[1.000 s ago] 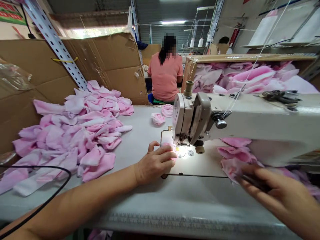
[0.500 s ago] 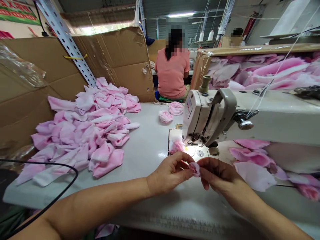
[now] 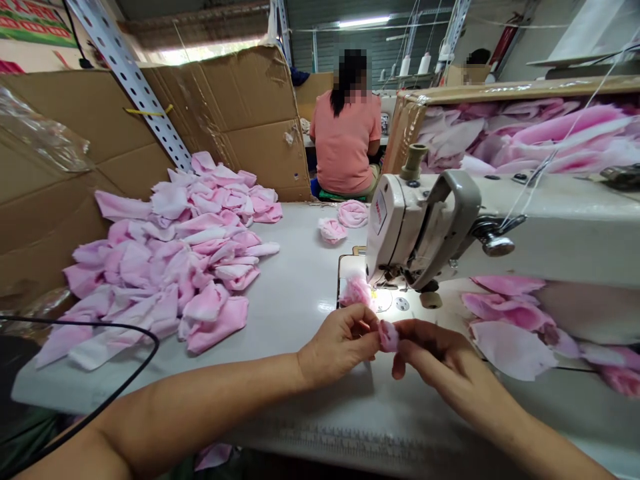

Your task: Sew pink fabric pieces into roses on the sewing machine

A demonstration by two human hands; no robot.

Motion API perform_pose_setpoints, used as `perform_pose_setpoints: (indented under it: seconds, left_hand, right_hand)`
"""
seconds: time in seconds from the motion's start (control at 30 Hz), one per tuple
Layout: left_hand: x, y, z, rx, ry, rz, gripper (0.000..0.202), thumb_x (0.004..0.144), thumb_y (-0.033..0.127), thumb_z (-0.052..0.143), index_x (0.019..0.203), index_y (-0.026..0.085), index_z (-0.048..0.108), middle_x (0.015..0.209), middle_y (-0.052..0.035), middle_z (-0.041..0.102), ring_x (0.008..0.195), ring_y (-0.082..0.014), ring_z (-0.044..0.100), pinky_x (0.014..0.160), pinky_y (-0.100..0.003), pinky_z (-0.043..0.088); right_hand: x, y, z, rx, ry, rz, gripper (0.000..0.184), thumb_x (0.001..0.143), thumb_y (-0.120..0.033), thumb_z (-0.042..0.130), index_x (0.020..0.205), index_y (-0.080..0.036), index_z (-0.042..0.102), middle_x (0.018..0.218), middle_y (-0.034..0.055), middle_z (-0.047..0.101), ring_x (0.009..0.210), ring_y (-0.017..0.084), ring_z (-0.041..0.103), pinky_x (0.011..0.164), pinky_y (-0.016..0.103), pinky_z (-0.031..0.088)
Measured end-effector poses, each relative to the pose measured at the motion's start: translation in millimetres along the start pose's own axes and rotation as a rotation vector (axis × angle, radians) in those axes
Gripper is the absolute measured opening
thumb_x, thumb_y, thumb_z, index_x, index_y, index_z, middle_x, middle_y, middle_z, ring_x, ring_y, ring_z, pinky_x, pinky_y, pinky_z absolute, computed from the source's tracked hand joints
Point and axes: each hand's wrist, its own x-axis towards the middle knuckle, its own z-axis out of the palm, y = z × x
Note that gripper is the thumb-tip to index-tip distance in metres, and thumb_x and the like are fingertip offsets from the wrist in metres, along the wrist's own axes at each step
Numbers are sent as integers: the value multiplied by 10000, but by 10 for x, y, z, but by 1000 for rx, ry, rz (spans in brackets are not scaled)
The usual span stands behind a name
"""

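Between my hands, just in front of the sewing machine (image 3: 400, 233), is a small rolled piece of pink fabric (image 3: 389, 336). My left hand (image 3: 345, 340) pinches its left side between thumb and fingers. On the other side, the fingertips and thumb of my right hand (image 3: 435, 353) close on its right edge. A fluffy pink fabric piece (image 3: 357, 291) lies by the needle, beyond my left fingers. Behind it on the table sit two fabric rosettes, a smaller one (image 3: 333, 231) and a wider one (image 3: 353, 214).
A big heap of pink fabric pieces (image 3: 165, 260) covers the table's left side, against cardboard (image 3: 235, 113). Loose petals (image 3: 515, 340) lie under the machine arm. A carton (image 3: 405, 130) of pink fabric stands behind it. A person in a salmon shirt (image 3: 346, 143) sits farther back.
The small rolled piece has turned slightly and shifted a little left in my fingers. My right thumb and fingers have changed position on it. The heap and rosettes lie as before.
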Motion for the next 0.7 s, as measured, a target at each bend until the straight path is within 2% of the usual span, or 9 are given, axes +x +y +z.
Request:
perform_pose_setpoints:
  seconds: [0.07, 0.17, 0.3, 0.43, 0.53, 0.6, 0.7]
  left_hand:
    - [2, -5, 4, 22, 13, 12, 324, 765, 424, 689, 790, 143, 530, 674, 14, 520, 589, -85, 472, 558, -216, 368]
    - [2, 11, 9, 7, 24, 36, 268, 759, 361, 673, 761, 150, 508, 666, 17, 507, 585, -86, 460, 555, -215, 363]
    - [-3, 25, 8, 15, 39, 23, 183, 734, 259, 635, 741, 160, 481, 656, 22, 514, 578, -87, 470, 554, -212, 368]
    - [-29, 18, -5, 64, 38, 82, 121, 729, 220, 598, 733, 153, 498, 684, 16, 507, 605, -84, 440, 565, -210, 349]
    - [-60, 21, -25, 160, 25, 134, 81, 708, 185, 597, 750, 141, 543, 724, 2, 524, 641, -97, 464, 588, -223, 371]
    - [-74, 36, -42, 143, 17, 121, 109, 709, 199, 623, 768, 137, 556, 766, -13, 547, 667, -111, 500, 602, -232, 412]
    - [-70, 75, -77, -79, 0, -8, 224, 790, 346, 634, 835, 142, 552, 783, -14, 549, 656, -121, 561, 575, -241, 469]
  right_hand:
    - [13, 2, 4, -10, 27, -29, 281, 879, -456, 527, 865, -198, 636, 672, 10, 639, 577, 138, 535, 509, 252, 400]
    - [36, 60, 9, -79, 117, -89, 288, 820, -472, 614, 935, -209, 644, 745, 23, 662, 688, 173, 607, 600, 267, 476]
    - [47, 145, -4, -257, 151, -159, 239, 855, -453, 584, 923, -232, 642, 646, -11, 619, 564, 138, 562, 495, 238, 427]
    - [64, 171, -23, -351, 157, -264, 143, 866, -340, 585, 960, -241, 628, 719, -13, 658, 609, 134, 600, 534, 235, 447]
    - [81, 170, -38, -423, 108, -356, 129, 864, -227, 543, 970, -240, 614, 777, -5, 672, 662, 142, 620, 579, 247, 467]
    - [84, 177, -54, -449, 67, -428, 155, 873, -187, 509, 982, -241, 606, 806, 1, 676, 693, 145, 629, 596, 248, 480]
    - [89, 208, -91, -458, 61, -568, 225, 906, -162, 490, 1092, -247, 584, 935, 20, 686, 818, 140, 650, 697, 243, 517]
